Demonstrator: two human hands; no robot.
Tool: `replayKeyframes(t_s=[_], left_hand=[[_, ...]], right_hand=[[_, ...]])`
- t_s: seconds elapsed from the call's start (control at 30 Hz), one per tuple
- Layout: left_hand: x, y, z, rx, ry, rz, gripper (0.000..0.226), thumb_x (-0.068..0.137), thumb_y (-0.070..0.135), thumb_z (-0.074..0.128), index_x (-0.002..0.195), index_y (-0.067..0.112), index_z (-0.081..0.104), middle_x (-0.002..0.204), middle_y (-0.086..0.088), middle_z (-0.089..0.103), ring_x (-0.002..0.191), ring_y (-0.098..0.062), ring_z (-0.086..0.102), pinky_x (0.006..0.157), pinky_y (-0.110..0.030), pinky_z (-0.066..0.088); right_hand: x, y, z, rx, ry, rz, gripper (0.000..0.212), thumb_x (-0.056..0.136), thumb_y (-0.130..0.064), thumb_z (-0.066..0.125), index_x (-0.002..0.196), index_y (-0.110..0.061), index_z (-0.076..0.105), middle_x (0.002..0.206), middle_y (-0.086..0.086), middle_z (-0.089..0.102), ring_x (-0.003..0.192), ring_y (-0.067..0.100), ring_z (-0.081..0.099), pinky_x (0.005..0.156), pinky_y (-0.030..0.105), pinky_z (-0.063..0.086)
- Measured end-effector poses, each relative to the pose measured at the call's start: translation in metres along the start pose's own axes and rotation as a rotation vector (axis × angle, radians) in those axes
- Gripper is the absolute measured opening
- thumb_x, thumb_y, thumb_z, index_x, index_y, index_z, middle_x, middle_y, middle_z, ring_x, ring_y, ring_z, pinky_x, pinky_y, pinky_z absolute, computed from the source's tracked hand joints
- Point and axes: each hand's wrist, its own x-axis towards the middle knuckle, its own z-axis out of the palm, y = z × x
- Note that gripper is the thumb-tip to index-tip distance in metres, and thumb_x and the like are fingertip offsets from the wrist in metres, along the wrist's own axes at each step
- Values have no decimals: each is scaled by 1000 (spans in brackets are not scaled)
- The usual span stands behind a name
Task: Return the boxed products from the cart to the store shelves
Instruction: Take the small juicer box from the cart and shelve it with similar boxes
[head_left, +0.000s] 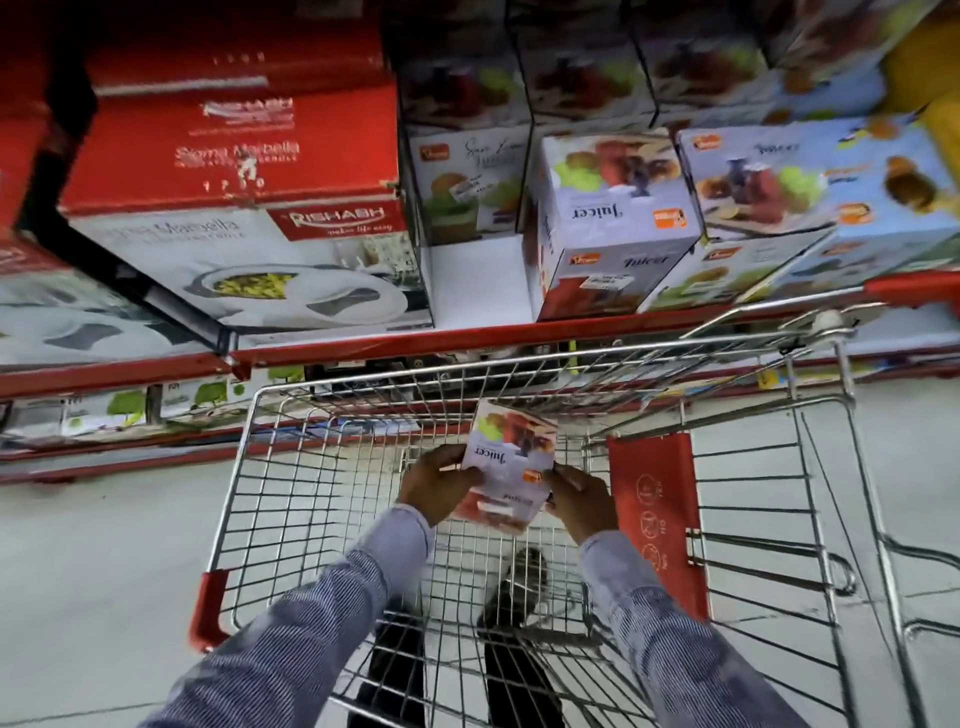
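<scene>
A white juicer box (511, 457) with fruit pictures sits low inside the wire shopping cart (244, 467). My left hand (436, 480) grips its left side and my right hand (579, 499) grips its right side. Above the cart, a red-edged shelf (389, 345) carries more juicer boxes (613, 223). Between the stacked juicer boxes on the left and the tilted juicer box lies an empty white gap (478, 275) on the shelf.
Large red and white dinner-set boxes (234, 208) fill the shelf's left part. A lower shelf (104, 415) holds more boxes. The cart's red child-seat flap (657, 514) stands to the right of my hands. My feet show through the cart floor.
</scene>
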Motion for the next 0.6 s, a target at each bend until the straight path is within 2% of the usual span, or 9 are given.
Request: replayKeyframes(t_s=[0.07, 0.13, 0.2, 0.23, 0.3, 0.33, 0.43, 0.53, 0.6], left_hand=[[-16, 7, -11, 7, 52, 51, 32, 76, 27, 72, 108, 30, 72, 109, 7, 73, 102, -26, 68, 93, -44, 54], [-37, 16, -24, 6, 106, 117, 31, 77, 32, 73, 108, 29, 72, 104, 7, 75, 85, -20, 71, 78, -30, 57], [-60, 25, -35, 17, 173, 206, 27, 79, 31, 73, 106, 28, 73, 97, 11, 74, 68, -2, 64, 62, -11, 48], [-71, 29, -41, 13, 209, 260, 25, 79, 31, 73, 103, 28, 74, 94, 13, 74, 66, 5, 62, 60, -7, 45], [-92, 40, -54, -43, 273, 364, 20, 76, 32, 77, 96, 28, 77, 84, 15, 77, 63, 8, 65, 60, -10, 50], [-102, 46, -60, -79, 307, 391, 19, 74, 33, 78, 92, 28, 78, 78, 15, 77, 63, 6, 67, 61, -13, 52], [-125, 66, -79, -182, 367, 503, 14, 73, 26, 80, 87, 22, 79, 61, 18, 74, 55, 7, 67, 54, -7, 47], [-141, 87, -94, -238, 373, 592, 10, 75, 17, 79, 82, 23, 77, 50, 24, 67, 52, 10, 65, 49, -1, 43], [-146, 96, -102, -272, 377, 642, 12, 74, 17, 79, 82, 26, 76, 59, 21, 73, 59, 4, 69, 55, -9, 52]], right_hand=[[-31, -25, -10, 7, 11, -67, 26, 82, -28, 67, 65, -47, 71, 76, -7, 75, 82, 27, 70, 88, 53, 55], [-54, -45, -19, -18, 2, -147, 29, 84, -26, 67, 68, -51, 71, 70, -14, 75, 72, 21, 71, 84, 52, 57], [-75, -67, -26, -17, 31, -233, 26, 82, -27, 69, 72, -50, 72, 72, -9, 77, 69, 22, 72, 80, 53, 58], [-86, -80, -29, -15, 46, -272, 20, 80, -29, 69, 74, -48, 73, 75, -5, 77, 67, 21, 72, 78, 53, 58], [-107, -105, -34, -14, 68, -361, 10, 75, -41, 67, 80, -46, 73, 79, -5, 78, 67, 15, 72, 77, 51, 59], [-114, -115, -36, -13, 80, -405, 13, 73, -43, 67, 84, -46, 74, 80, -8, 78, 68, 13, 72, 76, 50, 59], [-140, -148, -40, -9, 120, -524, 16, 79, -28, 70, 86, -41, 74, 76, -18, 77, 73, 18, 73, 73, 46, 60], [-154, -174, -41, 19, 163, -600, 16, 82, -15, 70, 93, -25, 77, 76, -5, 79, 75, 24, 73, 74, 47, 60], [-158, -188, -42, -6, 195, -659, 20, 83, -16, 69, 102, -15, 75, 90, 3, 79, 79, 15, 72, 78, 33, 59]])
